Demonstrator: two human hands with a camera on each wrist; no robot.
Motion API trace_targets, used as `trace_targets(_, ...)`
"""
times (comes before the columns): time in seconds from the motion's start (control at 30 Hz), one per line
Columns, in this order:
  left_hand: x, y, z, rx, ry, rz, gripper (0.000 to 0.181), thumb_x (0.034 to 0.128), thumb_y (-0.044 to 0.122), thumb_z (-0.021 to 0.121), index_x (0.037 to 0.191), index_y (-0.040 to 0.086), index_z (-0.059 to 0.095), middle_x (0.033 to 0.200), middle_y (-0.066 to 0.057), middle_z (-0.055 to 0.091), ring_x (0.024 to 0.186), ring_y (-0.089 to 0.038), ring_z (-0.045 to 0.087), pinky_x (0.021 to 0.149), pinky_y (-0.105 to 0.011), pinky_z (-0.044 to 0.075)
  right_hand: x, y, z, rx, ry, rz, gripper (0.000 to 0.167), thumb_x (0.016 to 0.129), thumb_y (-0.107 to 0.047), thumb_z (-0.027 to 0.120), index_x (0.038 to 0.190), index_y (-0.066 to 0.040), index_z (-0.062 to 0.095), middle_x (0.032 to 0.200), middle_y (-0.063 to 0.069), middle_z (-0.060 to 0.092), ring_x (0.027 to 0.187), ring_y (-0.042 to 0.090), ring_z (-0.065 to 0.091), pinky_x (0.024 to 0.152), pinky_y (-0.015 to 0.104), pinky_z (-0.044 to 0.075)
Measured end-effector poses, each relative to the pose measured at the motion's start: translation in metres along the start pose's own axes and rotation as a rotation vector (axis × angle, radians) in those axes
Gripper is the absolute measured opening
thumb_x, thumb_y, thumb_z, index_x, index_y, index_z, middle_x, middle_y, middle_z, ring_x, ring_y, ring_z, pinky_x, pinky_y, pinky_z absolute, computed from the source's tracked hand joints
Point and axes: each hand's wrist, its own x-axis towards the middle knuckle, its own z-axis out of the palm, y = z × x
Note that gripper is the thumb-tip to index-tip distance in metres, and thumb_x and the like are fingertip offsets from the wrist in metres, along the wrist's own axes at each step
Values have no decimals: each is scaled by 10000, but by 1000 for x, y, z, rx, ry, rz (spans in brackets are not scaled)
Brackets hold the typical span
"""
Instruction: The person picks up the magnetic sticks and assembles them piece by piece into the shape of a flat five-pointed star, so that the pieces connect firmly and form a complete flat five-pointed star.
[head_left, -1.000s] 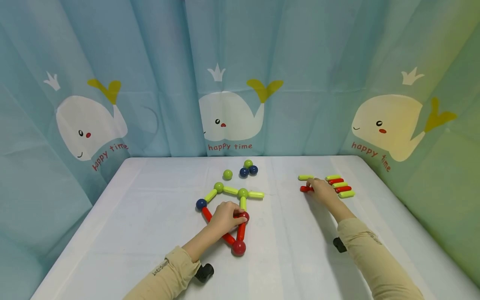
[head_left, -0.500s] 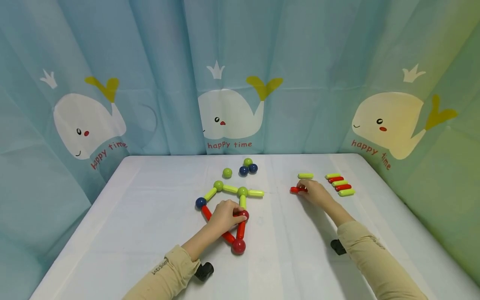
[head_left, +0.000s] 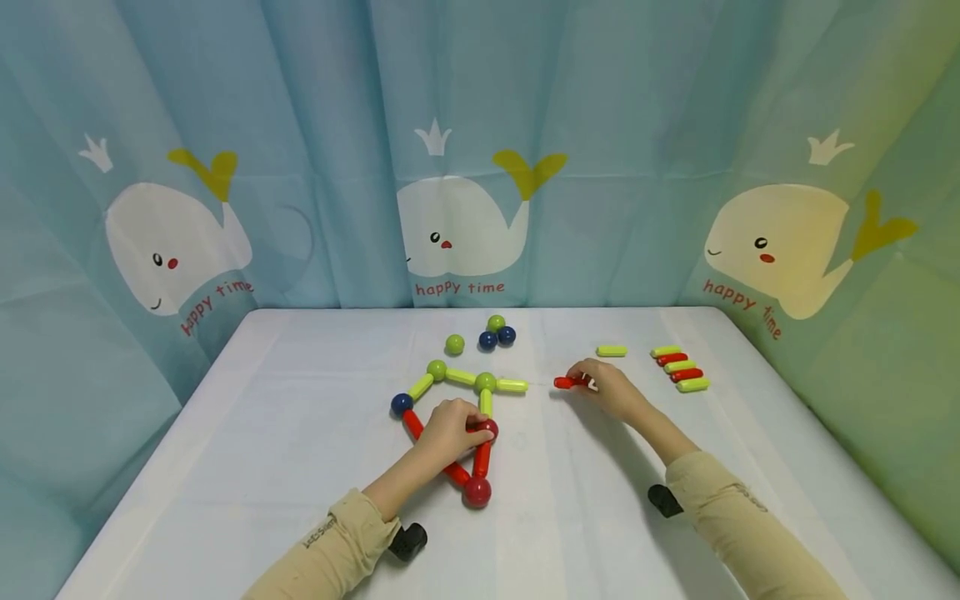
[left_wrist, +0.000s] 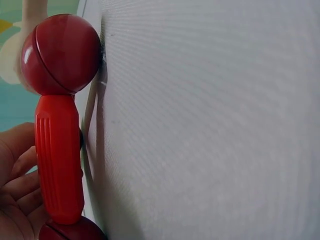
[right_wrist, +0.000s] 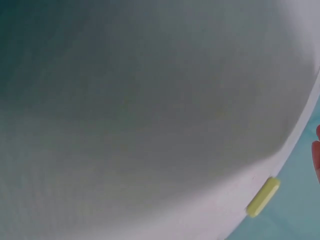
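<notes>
A joined loop of balls and rods lies mid-table. My left hand (head_left: pixel 448 435) pinches the red ball (head_left: pixel 491 430) at its right corner, partly covering it. A red rod (head_left: pixel 482 460) runs from there to a nearer red ball (head_left: pixel 477 492); in the left wrist view this rod (left_wrist: pixel 59 160) stands beside the curled fingers. The loop also has a blue ball (head_left: pixel 402 405), green balls (head_left: pixel 486 382) and green rods (head_left: pixel 459 377). My right hand (head_left: pixel 611 390) pinches a loose red rod (head_left: pixel 566 382), right of a green rod (head_left: pixel 513 386) sticking out from the loop.
Behind the loop lie a lone green ball (head_left: pixel 454 344) and a cluster of green and blue balls (head_left: pixel 487 340). A single green rod (head_left: pixel 611 351) lies beyond my right hand. Further right is a row of green and red rods (head_left: pixel 686 375). A curtain (head_left: pixel 615 167) hangs behind the table (head_left: pixel 285 433).
My right hand has moved left across the table with the red rod, away from the row of rods. The left hand keeps its place on the red ball.
</notes>
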Motion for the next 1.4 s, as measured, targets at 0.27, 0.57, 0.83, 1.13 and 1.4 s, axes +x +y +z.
trace_targets(0.27, 0, 2, 0, -5, -8, -10, 205, 797, 183, 753, 958, 57, 740, 879, -39, 718, 776, -120, 596, 726, -263, 513, 0, -19, 7, 32, -11, -69, 169, 790, 59, 686, 951, 12, 669, 913, 111, 685, 796, 214, 615, 705, 362, 538)
trace_targets(0.57, -6, -3, 3, -14, -7, 3, 192, 797, 181, 752, 942, 55, 743, 844, -29, 718, 740, -96, 585, 687, -235, 494, -2, -55, 21, 74, -88, -141, 177, 795, 44, 687, 966, -1, 680, 924, 100, 695, 810, 196, 630, 702, 291, 543)
trace_targets(0.83, -6, -4, 3, -11, 2, 36, 220, 794, 178, 753, 961, 34, 741, 843, -50, 727, 727, -107, 601, 653, -216, 488, 0, -82, 35, 91, -201, -223, 126, 812, -2, 691, 928, -52, 688, 895, 36, 694, 820, 153, 604, 726, 256, 522)
trace_targets(1.13, -2, -4, -1, -6, 3, 26, 236, 800, 187, 748, 980, 35, 738, 849, -56, 728, 718, -102, 587, 661, -219, 488, 5, -83, 35, 82, -185, -251, 126, 807, 2, 694, 922, -49, 683, 887, 36, 693, 830, 165, 620, 765, 287, 532)
trace_targets(1.4, -1, 0, -1, 10, 16, 34, 208, 797, 194, 751, 946, 50, 746, 811, -35, 725, 683, -83, 574, 645, -217, 472, 11, -77, 35, 57, -192, -241, 120, 820, -11, 686, 935, -43, 682, 907, 47, 697, 844, 170, 629, 775, 297, 540)
